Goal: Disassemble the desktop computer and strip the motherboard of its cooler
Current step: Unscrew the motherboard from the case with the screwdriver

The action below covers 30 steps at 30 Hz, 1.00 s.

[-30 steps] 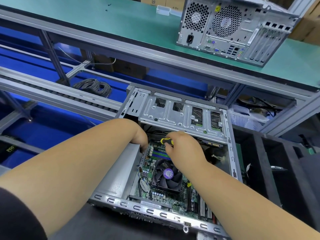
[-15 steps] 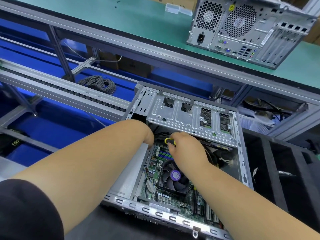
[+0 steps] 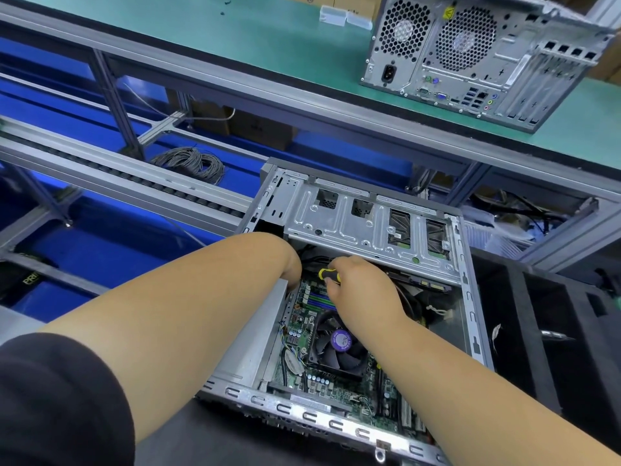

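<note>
An open desktop case [image 3: 356,216] lies on its side in front of me. Inside sits the green motherboard [image 3: 302,307] with a black cooler fan [image 3: 339,344] bearing a purple sticker. My right hand [image 3: 363,287] grips a yellow-and-black screwdriver [image 3: 327,274] above the memory slots, under the drive cage. My left hand [image 3: 290,264] reaches down into the case at the left wall; its fingers are hidden behind the wrist.
A second closed computer tower [image 3: 470,58] stands on the green upper bench [image 3: 235,38]. A coil of grey cable [image 3: 191,161] lies on the blue lower level by a metal rail. Black foam compartments [image 3: 537,324] sit to the right of the case.
The view has shifted slightly, so the case sits further right in frame. Both hands stay in the same places inside the case.
</note>
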Available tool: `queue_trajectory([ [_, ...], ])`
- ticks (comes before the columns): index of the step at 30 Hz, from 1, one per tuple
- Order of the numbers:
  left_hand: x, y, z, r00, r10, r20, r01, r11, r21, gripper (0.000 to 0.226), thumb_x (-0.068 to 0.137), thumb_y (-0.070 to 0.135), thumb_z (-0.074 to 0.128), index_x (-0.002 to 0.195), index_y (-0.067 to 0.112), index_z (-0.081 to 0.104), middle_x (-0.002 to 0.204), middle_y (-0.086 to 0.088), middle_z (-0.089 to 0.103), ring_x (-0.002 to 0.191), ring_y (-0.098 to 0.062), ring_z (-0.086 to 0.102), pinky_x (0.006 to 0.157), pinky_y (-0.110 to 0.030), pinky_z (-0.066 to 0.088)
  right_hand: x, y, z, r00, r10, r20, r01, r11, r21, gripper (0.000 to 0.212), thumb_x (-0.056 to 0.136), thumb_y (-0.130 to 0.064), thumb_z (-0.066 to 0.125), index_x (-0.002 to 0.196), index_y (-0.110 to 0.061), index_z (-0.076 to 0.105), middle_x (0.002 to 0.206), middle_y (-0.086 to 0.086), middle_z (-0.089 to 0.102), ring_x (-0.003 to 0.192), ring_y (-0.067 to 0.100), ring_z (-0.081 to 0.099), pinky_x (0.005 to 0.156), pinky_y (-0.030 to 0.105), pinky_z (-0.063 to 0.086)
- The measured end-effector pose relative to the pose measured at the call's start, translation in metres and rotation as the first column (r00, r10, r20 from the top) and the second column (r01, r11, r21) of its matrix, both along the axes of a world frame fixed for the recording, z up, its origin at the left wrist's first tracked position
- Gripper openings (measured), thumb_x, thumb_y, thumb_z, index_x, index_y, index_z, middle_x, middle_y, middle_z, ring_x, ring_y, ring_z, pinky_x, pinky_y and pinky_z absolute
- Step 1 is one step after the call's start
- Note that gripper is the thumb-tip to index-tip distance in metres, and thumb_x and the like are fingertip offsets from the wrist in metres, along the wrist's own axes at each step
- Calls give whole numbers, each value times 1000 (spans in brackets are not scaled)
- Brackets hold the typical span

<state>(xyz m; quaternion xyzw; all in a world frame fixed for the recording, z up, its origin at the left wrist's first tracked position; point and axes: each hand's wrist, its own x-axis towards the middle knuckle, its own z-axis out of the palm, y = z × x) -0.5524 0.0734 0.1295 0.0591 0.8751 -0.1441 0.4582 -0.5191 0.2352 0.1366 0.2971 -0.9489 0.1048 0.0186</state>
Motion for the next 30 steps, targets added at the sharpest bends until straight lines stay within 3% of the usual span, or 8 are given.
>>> queue_trajectory([
  [6, 0, 0, 2, 1000, 20, -3, -20, 999, 42, 50, 97, 21, 48, 146, 10, 40, 114, -6, 45, 93, -24, 46, 76, -32, 40, -1, -4, 2, 1000, 19, -19, -18, 999, 43, 26, 99, -31, 48, 114, -14, 60, 104, 5, 62, 93, 27, 59, 70, 34, 47],
  [12, -1, 0, 7, 999, -32, -18, 33, 999, 25, 36, 101, 21, 40, 129, 4, 54, 107, -11, 52, 90, -24, 48, 87, -36, 44, 1, -20, 7, 955, 102, -278, -28, 966, 258, 39, 99, -54, 40, 88, -16, 40, 66, 0, 43, 54, 23, 42, 43, 26, 16],
  [14, -3, -4, 8, 999, -38, -27, 39, 999, 38, 35, 101, 21, 38, 126, 3, 57, 106, -12, 53, 90, -26, 50, 93, -40, 46, 4, -23, 8, 925, 127, -359, -17, 956, 294, 43, 93, -55, 53, 82, -15, 41, 58, 0, 45, 45, 21, 42, 42, 24, 18],
  [18, -3, -4, 7, 999, -46, -6, 46, 998, 36, 41, 101, 17, 39, 140, 7, 45, 131, -14, 52, 96, -24, 48, 81, -35, 41, 7, -17, 1, 884, 135, -447, -71, 985, 158, 52, 68, -32, 87, 90, -10, 46, 55, 3, 53, 38, 22, 47, 39, 23, 23],
  [21, -3, -6, 6, 999, -36, -8, 37, 998, 54, 38, 101, 17, 37, 134, 3, 51, 116, -14, 54, 93, -26, 48, 84, -36, 43, 1, -14, -2, 862, 150, -484, -156, 987, 28, 46, 69, -24, 88, 89, -9, 49, 56, 6, 52, 38, 25, 45, 37, 23, 26],
  [24, -3, -6, 5, 1000, -19, -20, 21, 997, 81, 36, 104, 19, 32, 124, -1, 55, 104, -13, 50, 90, -27, 47, 98, -41, 44, -4, -15, 1, 822, 141, -551, -148, 988, 33, 33, 68, -36, 88, 69, -13, 65, 49, 4, 49, 37, 24, 45, 38, 22, 30],
  [27, -2, -8, 7, 999, -17, -43, 21, 995, 99, 32, 104, 19, 31, 112, 3, 58, 101, -13, 50, 89, -26, 48, 101, -43, 44, -6, -15, -2, 786, 143, -601, -135, 989, 59, 35, 79, -47, 76, 66, -16, 64, 47, 1, 47, 39, 23, 45, 43, 23, 29],
  [30, -3, -10, 7, 998, -27, -54, 32, 995, 93, 21, 101, 18, 36, 96, 8, 54, 98, -12, 52, 86, -26, 48, 96, -41, 46, -4, -15, -6, 794, 144, -590, -148, 988, 41, 32, 92, -41, 58, 74, -15, 66, 55, 2, 52, 46, 25, 50, 45, 27, 36],
])
